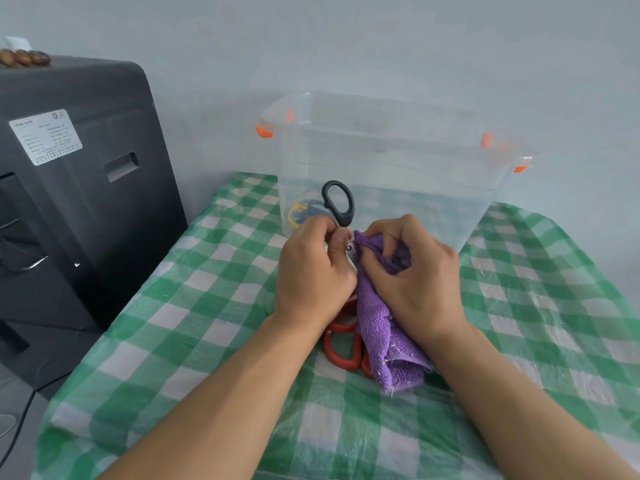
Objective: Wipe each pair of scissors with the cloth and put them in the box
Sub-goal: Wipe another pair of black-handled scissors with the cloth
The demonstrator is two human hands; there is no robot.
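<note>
Black scissors (338,202): rigid and light by the look of them; handle loop sticks up above the grip, safest hold is right at the handle, clear of the blades.
Left hand (313,268): curled, pinching the scissors just below that loop.
Purple cloth (384,327): soft, limp, draping down below the grip.
Right hand (412,271): bunching cloth against the blades, hidden.
Box (391,161): just behind the hands.
Red scissors (343,344): underneath, waiting.
</note>
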